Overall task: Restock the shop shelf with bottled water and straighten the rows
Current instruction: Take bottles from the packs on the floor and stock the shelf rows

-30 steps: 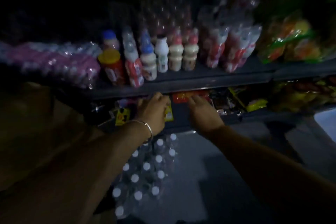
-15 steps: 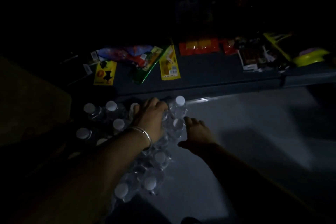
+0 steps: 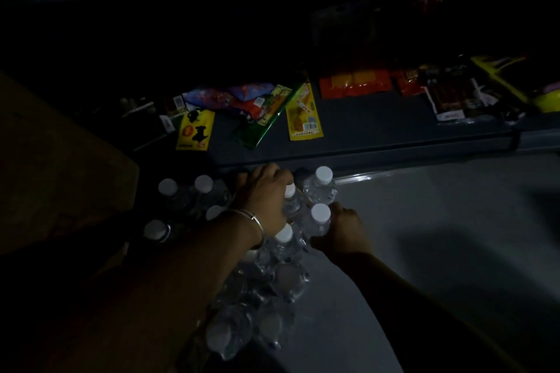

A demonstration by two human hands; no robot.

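Gripped the pack of bottled water (image 3: 288, 281) with both hands. Laid the left hand (image 3: 263, 200), thin bangle (image 3: 254, 219) at the wrist, over the pack's far top end and curled the fingers down among the white caps. Closed the right hand (image 3: 342, 232) against the pack's right edge, fingers wrapped at a bottle's shoulder just under its cap. Could not tell in this dim light whether hooked into the shrink film or closed round single bottles.

Took hold at two sides, most likely, because a soft-wrapped bundle sags and twists when hauled by one corner. Could equally have served for tearing the film open and freeing bottles one by one.

Found the pack on the pale floor (image 3: 439, 236), its far end right up against the front lip of the low shelf (image 3: 378, 150), with a brown cardboard box (image 3: 60, 175) just beside it on the left. Had put none of its water on that shelf yet.

Saw on the shelf only flat snack packets, lying askew: a yellow packet (image 3: 195, 130) at the left, a green packet (image 3: 266, 113) overlapping its neighbours, an orange-yellow sachet (image 3: 304, 113), and red packets (image 3: 354, 83) further back. Judged restocking barely begun, straightening not started.
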